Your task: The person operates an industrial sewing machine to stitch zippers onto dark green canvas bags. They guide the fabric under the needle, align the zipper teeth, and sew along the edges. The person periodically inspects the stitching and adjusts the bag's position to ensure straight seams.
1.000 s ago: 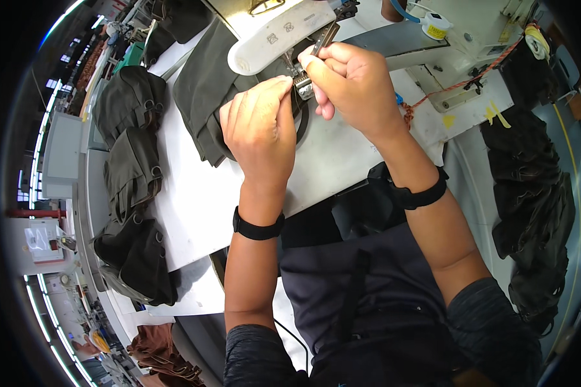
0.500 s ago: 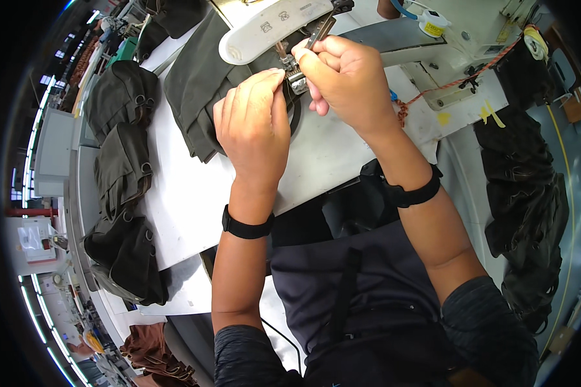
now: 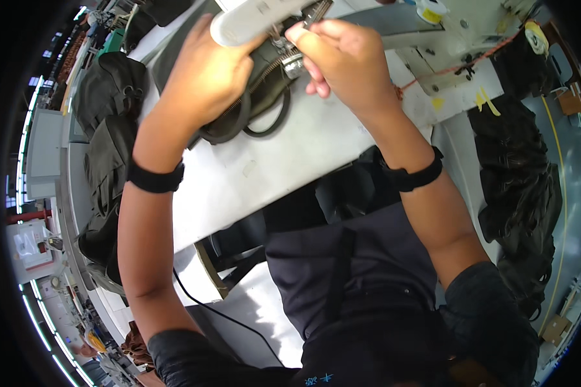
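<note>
A dark olive bag (image 3: 274, 97) lies under the white sewing machine head (image 3: 255, 20), with a toothed zip along its edge and dark loop handles (image 3: 279, 124) hanging on the near side. Over the bag's left part is my left hand (image 3: 210, 74), smeared by motion, its fingers partly hidden beside the machine head. My right hand (image 3: 348, 61) is closed just right of the needle area, fingertips against a slim dark metal piece (image 3: 317, 11). Whether that piece belongs to the machine or is a loose tool cannot be told. A shiny metal foot part (image 3: 294, 66) sits by the zip.
Several dark olive bags (image 3: 113, 148) are lined up along the left side of the white table (image 3: 252, 174). More dark fabric goods (image 3: 516, 174) hang at the right. An orange cord (image 3: 458, 61) runs across the machine's base. A black cable (image 3: 229, 319) trails below the table.
My left hand has moved left and away from the needle area. The bag's zip and handles have come into view. My right hand stays closed near the machine head.
</note>
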Motion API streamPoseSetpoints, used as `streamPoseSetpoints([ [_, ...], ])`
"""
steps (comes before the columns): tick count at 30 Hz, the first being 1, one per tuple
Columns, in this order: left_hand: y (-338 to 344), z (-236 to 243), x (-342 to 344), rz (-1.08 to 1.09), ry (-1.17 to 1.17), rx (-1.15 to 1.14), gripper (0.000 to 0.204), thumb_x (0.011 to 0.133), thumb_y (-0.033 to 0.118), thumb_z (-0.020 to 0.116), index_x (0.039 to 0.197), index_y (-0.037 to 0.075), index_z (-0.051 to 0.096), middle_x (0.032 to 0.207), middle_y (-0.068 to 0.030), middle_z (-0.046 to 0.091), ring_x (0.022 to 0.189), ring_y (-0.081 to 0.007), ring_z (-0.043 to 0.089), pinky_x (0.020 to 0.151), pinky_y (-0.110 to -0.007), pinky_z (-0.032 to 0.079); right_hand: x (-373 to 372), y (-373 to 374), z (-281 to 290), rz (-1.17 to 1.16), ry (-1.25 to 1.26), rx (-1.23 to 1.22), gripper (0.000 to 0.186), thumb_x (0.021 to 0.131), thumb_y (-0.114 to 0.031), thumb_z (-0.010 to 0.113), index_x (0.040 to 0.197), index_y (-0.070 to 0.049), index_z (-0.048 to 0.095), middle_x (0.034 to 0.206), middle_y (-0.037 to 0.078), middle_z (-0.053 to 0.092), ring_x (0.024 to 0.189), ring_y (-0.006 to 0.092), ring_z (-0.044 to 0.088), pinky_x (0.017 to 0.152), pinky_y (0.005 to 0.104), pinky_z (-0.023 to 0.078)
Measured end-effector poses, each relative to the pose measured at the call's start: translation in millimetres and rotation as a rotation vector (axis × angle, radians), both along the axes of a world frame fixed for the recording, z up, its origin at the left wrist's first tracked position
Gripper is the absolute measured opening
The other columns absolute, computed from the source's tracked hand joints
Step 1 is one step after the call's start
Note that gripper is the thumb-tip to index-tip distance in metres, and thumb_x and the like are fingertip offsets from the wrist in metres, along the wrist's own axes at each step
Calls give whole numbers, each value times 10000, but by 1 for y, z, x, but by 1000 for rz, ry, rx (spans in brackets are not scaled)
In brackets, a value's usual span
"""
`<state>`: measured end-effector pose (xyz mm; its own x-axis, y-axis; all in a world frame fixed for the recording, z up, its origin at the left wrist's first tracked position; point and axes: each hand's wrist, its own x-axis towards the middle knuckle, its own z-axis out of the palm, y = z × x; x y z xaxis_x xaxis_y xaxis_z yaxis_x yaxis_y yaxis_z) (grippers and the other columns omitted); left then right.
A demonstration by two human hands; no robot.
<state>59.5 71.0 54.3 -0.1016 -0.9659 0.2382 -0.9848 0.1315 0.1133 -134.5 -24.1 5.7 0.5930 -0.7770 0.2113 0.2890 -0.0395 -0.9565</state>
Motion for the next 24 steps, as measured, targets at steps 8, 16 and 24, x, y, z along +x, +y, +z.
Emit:
streamPoseSetpoints([
  [8, 13, 1, -4, -106, -268, -221, 243, 897, 131, 623, 1082, 19, 735, 1028, -150, 727, 1088, -344, 651, 1041, -511, 470, -3, 2, -4, -35, 6, -26, 260, 1005, -192, 666, 913, 46, 717, 593, 1, 599, 448, 52, 513, 459, 246, 487],
  [16, 26, 12, -19, -72, -173, -48, 264, 995, 184, 608, 1136, -26, 687, 1071, -177, 703, 1047, -368, 649, 953, -436, 509, -1, 3, -4, -34, -12, -21, 235, 1007, -203, 703, 947, 24, 714, 583, -25, 547, 443, 37, 465, 479, 233, 480],
  [24, 6, 5, -13, 254, 855, 436, 256, 1037, 246, 681, 1182, 37, 716, 1100, 52, 678, 1039, -53, 580, 961, -228, 446, 2, 4, -13, -66, -79, -71, 190, 987, -131, 676, 957, 55, 702, 615, 20, 631, 471, 54, 539, 463, 241, 469],
])
